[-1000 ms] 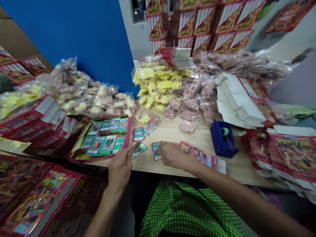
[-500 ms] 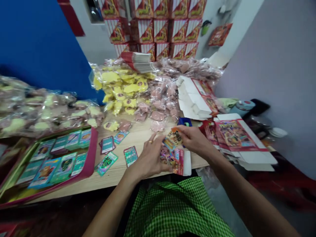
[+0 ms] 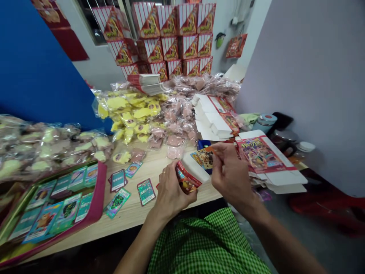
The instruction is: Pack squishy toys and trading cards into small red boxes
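Observation:
My left hand (image 3: pixel 173 187) is wrapped round a small red printed box (image 3: pixel 186 176), which is tilted with its white flap (image 3: pixel 201 171) open toward the right. In my right hand (image 3: pixel 231 173), a few printed cards (image 3: pixel 205 157) are pinched between thumb and fingers, just above the flap. The lower part of the box is hidden by my left fingers. Left of my hands, several loose cards (image 3: pixel 146 191) lie on the wooden table (image 3: pixel 129 213).
A pink-rimmed tray (image 3: pixel 98 192) holds stacks of cards at left. Bagged yellow pieces (image 3: pixel 128 120) and bagged pink pieces (image 3: pixel 175 140) are heaped behind. Flattened boxes (image 3: pixel 258 152) lie at right, near a dark blue object (image 3: pixel 203 144). Red boxes (image 3: pixel 169 47) are stacked at the back.
The box has been lifted and tilted up in my left hand, with its flap end to the right. My right hand has moved the cards from over the box's face to beside the flap.

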The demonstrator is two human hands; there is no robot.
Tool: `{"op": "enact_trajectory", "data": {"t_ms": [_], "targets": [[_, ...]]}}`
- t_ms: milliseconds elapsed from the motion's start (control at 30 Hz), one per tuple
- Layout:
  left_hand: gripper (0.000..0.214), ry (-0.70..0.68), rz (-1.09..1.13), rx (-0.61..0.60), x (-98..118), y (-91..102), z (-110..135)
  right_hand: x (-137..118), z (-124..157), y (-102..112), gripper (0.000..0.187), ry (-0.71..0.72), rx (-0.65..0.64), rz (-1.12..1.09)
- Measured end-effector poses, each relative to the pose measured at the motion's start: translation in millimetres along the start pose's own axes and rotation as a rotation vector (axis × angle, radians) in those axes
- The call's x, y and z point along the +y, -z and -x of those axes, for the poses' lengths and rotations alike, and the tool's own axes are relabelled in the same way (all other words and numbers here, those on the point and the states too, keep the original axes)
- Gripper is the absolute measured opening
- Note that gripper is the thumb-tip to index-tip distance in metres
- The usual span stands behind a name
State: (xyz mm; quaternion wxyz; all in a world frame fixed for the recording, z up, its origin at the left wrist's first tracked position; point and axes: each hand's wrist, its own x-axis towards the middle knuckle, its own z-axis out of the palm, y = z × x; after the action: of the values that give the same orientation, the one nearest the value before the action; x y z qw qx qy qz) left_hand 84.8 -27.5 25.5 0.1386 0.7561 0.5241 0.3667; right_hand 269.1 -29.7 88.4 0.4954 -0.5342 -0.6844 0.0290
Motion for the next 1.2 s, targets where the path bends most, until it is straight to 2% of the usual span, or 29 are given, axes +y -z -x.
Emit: {"op": "enact_trajectory", "data": {"t_ms": [167, 233, 300, 367, 467, 500, 567, 633, 667, 767, 867, 933, 1033, 1133, 1200], "targets": [[0.094, 0.064, -0.054, 0.113, 1.7, -8.4, 3.5, -12.8, 0.4, -0.8, 0.027, 0.223, 0.172, -0.023], [0.094, 0.048, -0.029, 0.143, 4.8, -10.4, 5.1, -16.2, 1.4, -3.1, 0.027, 0.308, 0.111, 0.007], [0.094, 0.060, 0.029, 0.161, 7.1, -11.4, 7.2, -17.5, 1.9, -5.3, 0.025, 0.365, -0.019, 0.023], [0.094, 0.122, 0.106, 0.168, 6.0, -10.5, 9.9, -13.9, -1.0, -5.9, 0.022, 0.350, -0.082, 0.032], [0.095, 0.250, 0.223, 0.199, -2.2, -3.1, 16.4, 2.0, -16.1, -10.2, 0.021, 0.240, -0.083, 0.066], [0.095, 0.290, 0.257, 0.223, -5.9, 1.0, 19.2, 8.8, -23.5, -15.7, 0.023, 0.190, -0.144, 0.123], [0.093, 0.379, 0.318, 0.294, -12.9, 10.3, 25.4, 21.1, -38.6, -35.9, 0.029, 0.088, -0.385, 0.306], [0.090, 0.465, 0.368, 0.356, -18.1, 18.6, 31.0, 28.1, -49.5, -67.4, 0.032, 0.025, -0.664, 0.474], [0.090, 0.496, 0.387, 0.368, -19.8, 21.5, 33.3, 28.9, -52.2, -85.3, 0.031, 0.024, -0.757, 0.509], [0.094, 0.532, 0.402, 0.325, -20.1, 25.6, 38.2, 23.3, -50.7, -134.1, 0.045, 0.086, -0.859, 0.532], [0.093, 0.543, 0.420, 0.296, -15.0, 27.0, 39.7, 19.3, -46.7, -160.9, 0.058, 0.146, -0.855, 0.591], [0.094, 0.557, 0.456, 0.320, -11.4, 30.6, 39.2, 23.6, -50.7, -166.7, 0.055, 0.159, -0.843, 0.645], [0.096, 0.571, 0.525, 0.378, -11.1, 42.8, 39.4, 34.8, -70.1, -163.4, 0.046, 0.195, -0.830, 0.695], [0.095, 0.580, 0.522, 0.429, -19.6, 59.2, 44.0, 41.8, -103.2, -151.2, 0.034, 0.238, -0.835, 0.693], [0.095, 0.602, 0.490, 0.454, -28.8, 69.2, 49.6, 43.2, -131.1, -142.3, 0.024, 0.197, -0.849, 0.686]]}}
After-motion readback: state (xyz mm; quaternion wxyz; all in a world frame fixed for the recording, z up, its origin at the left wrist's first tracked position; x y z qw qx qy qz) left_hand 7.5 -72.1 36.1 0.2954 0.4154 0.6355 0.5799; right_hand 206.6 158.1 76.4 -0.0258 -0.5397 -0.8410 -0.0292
